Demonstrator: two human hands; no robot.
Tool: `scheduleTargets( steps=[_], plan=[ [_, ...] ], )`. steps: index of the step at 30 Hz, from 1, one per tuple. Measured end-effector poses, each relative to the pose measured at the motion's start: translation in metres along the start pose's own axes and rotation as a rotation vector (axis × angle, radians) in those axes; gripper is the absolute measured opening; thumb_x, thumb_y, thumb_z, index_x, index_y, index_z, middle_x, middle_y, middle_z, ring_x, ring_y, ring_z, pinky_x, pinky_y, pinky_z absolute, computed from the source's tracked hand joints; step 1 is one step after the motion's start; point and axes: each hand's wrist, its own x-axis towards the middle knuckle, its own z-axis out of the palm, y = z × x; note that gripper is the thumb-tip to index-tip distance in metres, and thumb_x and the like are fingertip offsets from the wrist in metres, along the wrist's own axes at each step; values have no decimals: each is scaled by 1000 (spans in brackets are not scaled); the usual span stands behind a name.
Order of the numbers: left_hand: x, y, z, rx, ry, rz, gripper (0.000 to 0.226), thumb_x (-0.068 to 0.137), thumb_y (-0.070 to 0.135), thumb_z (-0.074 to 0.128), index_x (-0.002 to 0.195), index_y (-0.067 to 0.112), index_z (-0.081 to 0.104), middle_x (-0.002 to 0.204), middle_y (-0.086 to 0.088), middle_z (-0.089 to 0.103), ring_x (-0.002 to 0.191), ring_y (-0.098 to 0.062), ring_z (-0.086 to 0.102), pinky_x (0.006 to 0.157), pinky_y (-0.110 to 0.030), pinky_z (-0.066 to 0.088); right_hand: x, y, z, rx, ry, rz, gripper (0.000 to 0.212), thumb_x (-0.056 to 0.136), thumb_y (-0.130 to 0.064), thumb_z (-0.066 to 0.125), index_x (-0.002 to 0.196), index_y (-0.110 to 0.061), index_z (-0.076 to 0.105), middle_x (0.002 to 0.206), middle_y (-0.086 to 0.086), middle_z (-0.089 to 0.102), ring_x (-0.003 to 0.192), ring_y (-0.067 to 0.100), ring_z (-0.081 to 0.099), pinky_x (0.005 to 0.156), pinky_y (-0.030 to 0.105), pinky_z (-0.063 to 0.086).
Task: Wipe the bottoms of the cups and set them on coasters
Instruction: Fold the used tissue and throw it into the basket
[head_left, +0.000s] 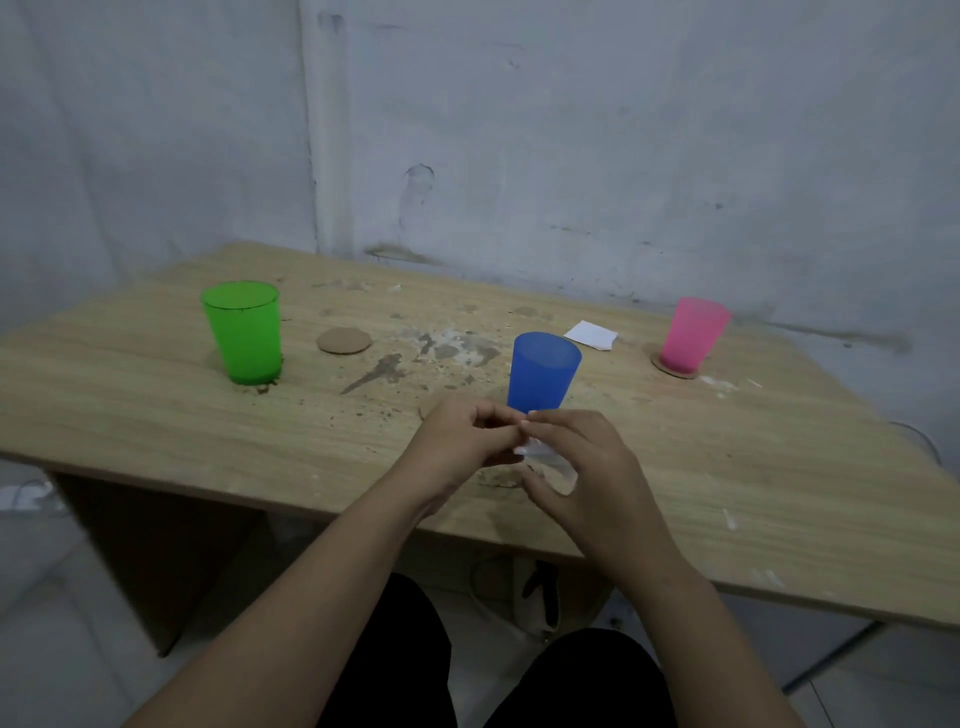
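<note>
Three plastic cups stand upright on the wooden table (156, 415). The green cup (242, 332) is at the back left, and a bare cork coaster (344, 341) lies to its right. The pink cup (693, 332) rests on a cork coaster (670, 366) at the back right. The blue cup (544, 371) is in the middle, its base hidden behind my hands. My left hand (462, 436) and my right hand (592, 467) meet fingertip to fingertip just in front of it, pinching a small white tissue (545, 457). A round mark or coaster edge (498, 480) shows beneath them.
A folded white paper (591, 335) lies between the blue and pink cups. The tabletop centre is stained and strewn with crumbs (447, 353). Walls close off the back and left. The table's front edge is near my forearms.
</note>
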Motion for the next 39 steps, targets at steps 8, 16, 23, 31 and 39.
scheduleTargets(
  steps=[8,16,23,31,39],
  plan=[
    [3,-11,-1,-87,28,-124,12,85,1,63,96,6,63,84,-10,70,65,-10,69,62,-21,57,-9,17,18,-212,134,-39,23,72,-3,64,92,-7,73,85,5,73,77,20,64,70,20,46],
    [-7,-42,-22,1074,100,260,40,94,32,50,132,22,52,135,5,55,125,-10,47,98,-22,35,-5,35,23,-369,-19,399,25,93,-26,53,105,-13,71,77,12,63,67,20,46,62,27,32],
    [-12,-68,-28,1286,-30,151,70,96,52,32,150,11,17,159,-5,16,147,-15,11,118,-28,7,19,6,53,-398,-281,365,29,97,-14,39,119,-15,58,99,12,56,93,22,53,75,27,39],
    [-15,-70,-31,1293,-87,153,84,91,64,29,151,10,7,161,-4,5,148,-14,0,117,-28,0,0,9,41,-391,-406,273,30,92,-17,49,119,-20,61,100,5,50,101,22,57,85,28,45],
    [-18,-71,-31,1260,-81,153,98,82,74,34,151,10,8,161,-4,4,148,-12,0,118,-28,-2,16,-1,59,-395,-431,148,36,77,-12,64,112,-16,62,101,8,63,102,23,52,72,29,38]
  ],
)
